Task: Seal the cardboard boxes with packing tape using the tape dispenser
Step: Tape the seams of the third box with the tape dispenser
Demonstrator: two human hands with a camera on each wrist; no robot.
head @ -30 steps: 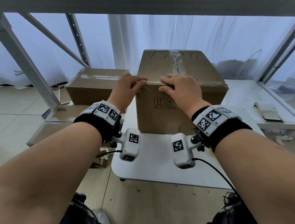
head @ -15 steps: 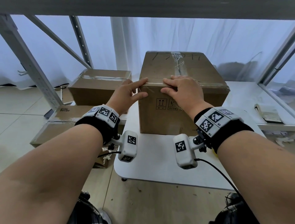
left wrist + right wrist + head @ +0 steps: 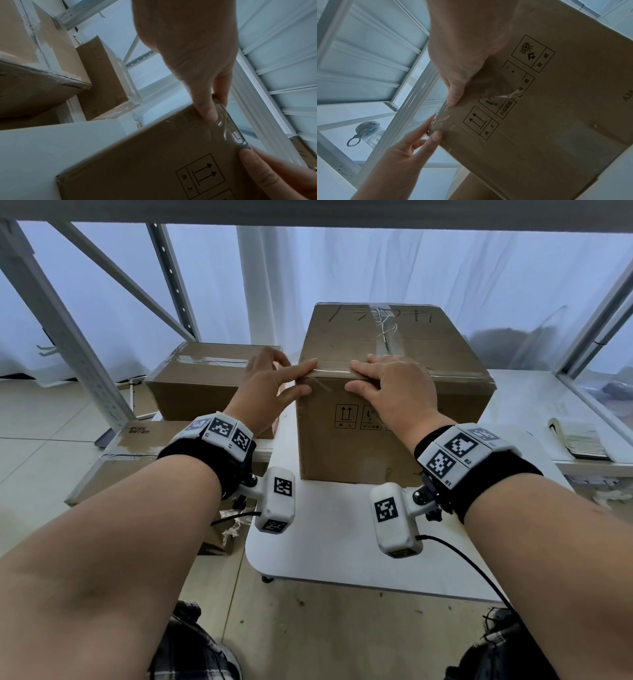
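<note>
A tall cardboard box stands on the white table, with clear tape running along its top front edge. My left hand is at the box's left front corner. Its index finger lies straight on the taped edge and its thumb presses the front face. My right hand lies flat on the top, thumb on the front face. The left wrist view shows the left hand, wrinkled tape and the box. The right wrist view shows the right hand on the box. No tape dispenser is in view.
A lower taped box sits to the left, with a flat carton in front of it. Grey rack uprights rise at the left and right. A stack of papers lies on the right shelf. A bottle stands beyond the rack.
My left hand's fingers have uncurled from the edge: the index finger now lies straight along the tape and the thumb has spread onto the front face. The right hand has hardly moved.
</note>
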